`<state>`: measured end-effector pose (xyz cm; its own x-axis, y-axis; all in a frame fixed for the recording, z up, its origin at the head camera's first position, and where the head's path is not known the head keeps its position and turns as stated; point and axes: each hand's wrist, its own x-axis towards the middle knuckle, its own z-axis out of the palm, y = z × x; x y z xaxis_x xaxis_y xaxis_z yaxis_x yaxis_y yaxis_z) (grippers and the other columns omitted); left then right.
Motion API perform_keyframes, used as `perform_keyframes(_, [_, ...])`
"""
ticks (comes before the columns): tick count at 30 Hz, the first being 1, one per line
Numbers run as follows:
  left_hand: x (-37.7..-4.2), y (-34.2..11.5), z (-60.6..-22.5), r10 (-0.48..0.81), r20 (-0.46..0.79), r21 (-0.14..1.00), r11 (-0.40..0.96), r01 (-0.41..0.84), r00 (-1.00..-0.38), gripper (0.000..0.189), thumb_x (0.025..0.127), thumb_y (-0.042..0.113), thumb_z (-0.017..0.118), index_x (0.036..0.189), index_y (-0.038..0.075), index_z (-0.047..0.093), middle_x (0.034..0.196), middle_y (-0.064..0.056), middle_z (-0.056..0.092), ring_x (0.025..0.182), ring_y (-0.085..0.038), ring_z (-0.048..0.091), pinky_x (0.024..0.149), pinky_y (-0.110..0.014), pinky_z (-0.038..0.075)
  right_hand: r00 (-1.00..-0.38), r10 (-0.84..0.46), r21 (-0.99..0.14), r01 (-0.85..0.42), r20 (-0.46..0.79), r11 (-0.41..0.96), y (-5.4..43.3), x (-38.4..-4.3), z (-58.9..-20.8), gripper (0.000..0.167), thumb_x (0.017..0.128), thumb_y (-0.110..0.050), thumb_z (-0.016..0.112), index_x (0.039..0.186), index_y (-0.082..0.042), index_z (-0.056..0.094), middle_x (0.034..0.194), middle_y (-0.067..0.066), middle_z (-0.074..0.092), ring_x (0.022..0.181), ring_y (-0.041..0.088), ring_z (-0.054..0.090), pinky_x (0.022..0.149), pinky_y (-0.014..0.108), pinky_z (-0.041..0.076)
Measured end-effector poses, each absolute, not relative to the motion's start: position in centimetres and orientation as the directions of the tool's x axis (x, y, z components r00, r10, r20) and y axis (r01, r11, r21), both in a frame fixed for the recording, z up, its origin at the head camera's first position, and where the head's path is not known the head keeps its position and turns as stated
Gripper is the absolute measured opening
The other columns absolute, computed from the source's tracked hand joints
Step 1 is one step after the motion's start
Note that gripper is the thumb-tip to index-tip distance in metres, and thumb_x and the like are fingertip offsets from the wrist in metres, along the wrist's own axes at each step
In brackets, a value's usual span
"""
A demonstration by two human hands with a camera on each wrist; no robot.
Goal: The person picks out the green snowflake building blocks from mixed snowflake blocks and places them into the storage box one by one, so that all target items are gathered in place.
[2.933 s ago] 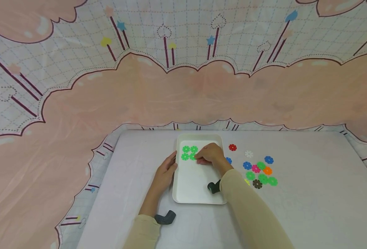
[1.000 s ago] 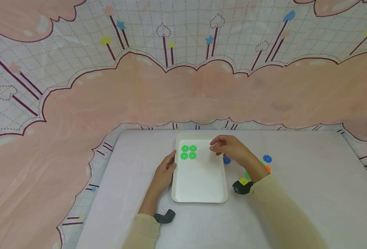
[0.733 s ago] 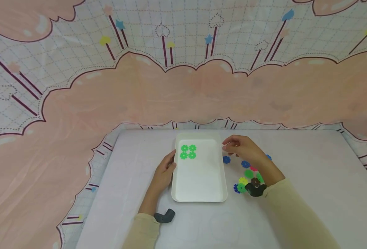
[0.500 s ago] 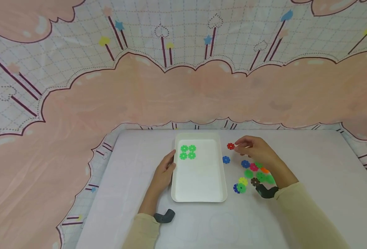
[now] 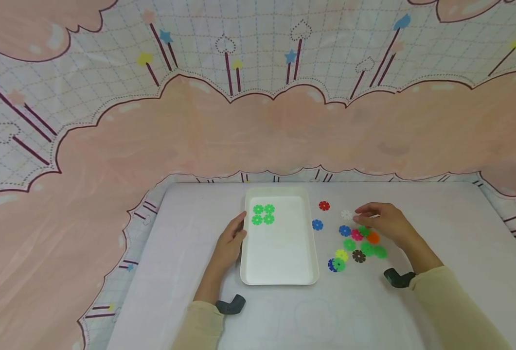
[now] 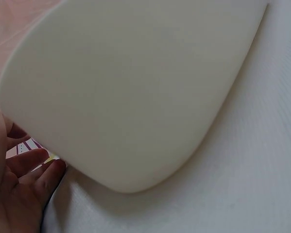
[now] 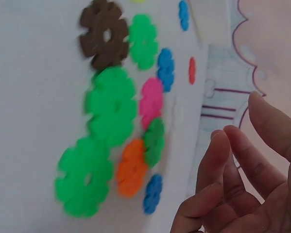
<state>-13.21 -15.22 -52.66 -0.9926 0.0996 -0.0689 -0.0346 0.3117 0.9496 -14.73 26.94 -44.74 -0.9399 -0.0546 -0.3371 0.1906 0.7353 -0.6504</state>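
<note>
A white rectangular tray (image 5: 279,257) lies on the table, with several green notched plastic discs (image 5: 263,214) in a two-by-two square at its far left. My left hand (image 5: 229,243) rests against the tray's left edge, fingers and thumb relaxed along the outside; the left wrist view shows the tray wall (image 6: 130,107) large beside the fingers. My right hand (image 5: 384,221) hovers over the loose pieces, fingers loosely bent and holding nothing. Nearest its fingertips are a white disc (image 5: 346,215) and a green disc (image 5: 364,230).
Right of the tray lie a red disc (image 5: 324,205), a blue disc (image 5: 317,224), a pink disc (image 5: 356,235), an orange disc (image 5: 373,237), a yellow disc (image 5: 341,254), a brown disc (image 5: 359,256) and several more green and blue ones. A patterned cloth (image 5: 258,131) hangs behind the table.
My right hand has left the green disc in the tray and moved right, out over the loose pieces, uncovering the red and white discs. My left hand stays at the tray edge.
</note>
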Motion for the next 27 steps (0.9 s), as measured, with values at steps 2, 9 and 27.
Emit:
perform_keyframes(2, [-13.2,-15.2,-52.6,0.096,-0.074,0.950,0.311,-0.041,-0.993,0.052,0.106,0.018,0.048,0.156,0.031,0.042,0.162,0.000,0.041,0.151,-0.028,0.038,0.124,-0.053,0.031,-0.937,-0.041,-0.637,0.203,-0.346,0.743,27.6,-14.8,-45.4,0.056,0.094,-0.048,0.069,0.134,-0.008,0.064,0.131,0.022,0.063,0.122,0.042,0.053,0.095,0.056,0.054])
perform_keyframes(9, [-13.0,-15.1,-52.4,0.081,-0.090,0.940,0.338,-0.057,-0.993,0.052,0.106,0.018,0.048,0.156,0.031,0.042,0.162,-0.001,0.041,0.151,-0.028,0.038,0.124,-0.052,0.030,-0.928,-0.026,-0.618,0.226,-0.371,0.753,29.1,-14.3,-46.6,0.055,0.093,-0.046,0.071,0.130,-0.005,0.067,0.127,0.023,0.064,0.118,0.042,0.054,0.096,0.059,0.052])
perform_keyframes(27, [-13.1,-15.3,-52.7,0.103,-0.072,0.949,0.312,-0.037,-0.992,0.052,0.106,0.017,0.048,0.156,0.030,0.042,0.161,0.000,0.042,0.150,-0.027,0.040,0.123,-0.051,0.033,-0.920,-0.059,-0.606,0.205,-0.387,0.768,29.3,-14.5,-47.6,0.049,0.085,-0.034,0.083,0.125,-0.008,0.071,0.099,0.009,0.064,0.097,0.027,0.054,0.079,0.034,0.048])
